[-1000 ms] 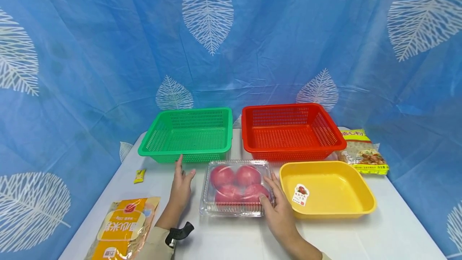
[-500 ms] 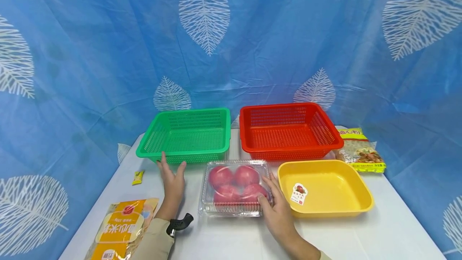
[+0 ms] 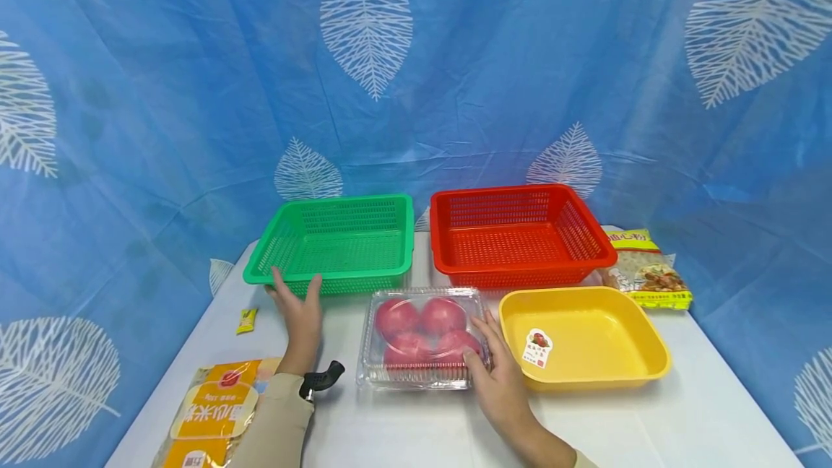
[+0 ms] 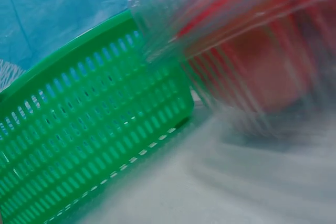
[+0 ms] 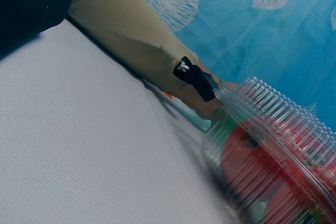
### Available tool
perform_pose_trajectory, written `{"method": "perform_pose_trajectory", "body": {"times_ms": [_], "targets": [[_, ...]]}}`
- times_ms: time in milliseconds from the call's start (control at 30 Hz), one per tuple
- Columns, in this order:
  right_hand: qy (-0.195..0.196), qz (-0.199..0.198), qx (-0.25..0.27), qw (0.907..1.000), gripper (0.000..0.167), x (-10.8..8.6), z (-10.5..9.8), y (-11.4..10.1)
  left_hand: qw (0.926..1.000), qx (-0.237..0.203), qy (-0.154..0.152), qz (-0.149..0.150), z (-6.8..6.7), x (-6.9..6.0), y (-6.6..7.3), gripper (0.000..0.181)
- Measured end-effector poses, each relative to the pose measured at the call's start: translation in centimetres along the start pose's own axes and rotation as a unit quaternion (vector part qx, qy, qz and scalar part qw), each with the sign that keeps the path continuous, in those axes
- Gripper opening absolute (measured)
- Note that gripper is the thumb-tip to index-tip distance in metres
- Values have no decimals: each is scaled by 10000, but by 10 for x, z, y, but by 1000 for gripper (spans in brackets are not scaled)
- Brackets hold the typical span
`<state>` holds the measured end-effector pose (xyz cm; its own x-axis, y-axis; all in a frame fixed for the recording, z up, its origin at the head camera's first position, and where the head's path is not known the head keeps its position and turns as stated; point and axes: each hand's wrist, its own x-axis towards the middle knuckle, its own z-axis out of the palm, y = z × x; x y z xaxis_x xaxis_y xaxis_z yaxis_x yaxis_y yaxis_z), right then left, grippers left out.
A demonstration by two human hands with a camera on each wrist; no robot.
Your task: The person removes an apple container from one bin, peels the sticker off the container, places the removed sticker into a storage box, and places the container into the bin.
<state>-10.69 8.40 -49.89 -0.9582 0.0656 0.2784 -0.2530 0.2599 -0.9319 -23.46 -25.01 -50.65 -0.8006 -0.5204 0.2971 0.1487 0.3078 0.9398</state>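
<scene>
A clear plastic clamshell box [image 3: 425, 375] of several round red fruits, which look like tomatoes [image 3: 444, 316], sits lid-down at the middle of the table. My right hand [image 3: 503, 385] holds its right side, the thumb over the lid's front right corner and the fingers along the edge. My left hand [image 3: 300, 323] is away from the box, fingers spread and extended, at the front of the green basket [image 3: 344, 276]. Whether its fingertips touch the basket rim I cannot tell. The left wrist view catches the box and the basket wall, but not the hand.
A red basket [image 3: 526, 271] stands at the back right, with a yellow tray [image 3: 591, 374] before it. A yellow-labelled food bag [image 3: 656, 287] lies behind the tray. At the left are an orange food bag [image 3: 217, 410] and a small yellow packet [image 3: 246, 321].
My left hand has moved left, from beside the box to the front left part of the green basket. My right hand and the box have stayed in place.
</scene>
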Motion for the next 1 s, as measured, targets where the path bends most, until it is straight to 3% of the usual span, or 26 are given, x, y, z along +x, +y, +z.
{"method": "perform_pose_trajectory", "body": {"times_ms": [467, 733, 1000], "targets": [[73, 27, -61, 10000, 56, 0, -1, 0, 9973, -364, 608, 211, 18, 12, -4, 103], [60, -48, 19, 10000, 54, -1, -1, 0, 9952, -640, 739, 25, 22, 14, -1, 104], [110, -173, -32, 9998, 53, -1, -1, 0, 9939, -610, 914, -102, 24, 18, -1, 99]]}}
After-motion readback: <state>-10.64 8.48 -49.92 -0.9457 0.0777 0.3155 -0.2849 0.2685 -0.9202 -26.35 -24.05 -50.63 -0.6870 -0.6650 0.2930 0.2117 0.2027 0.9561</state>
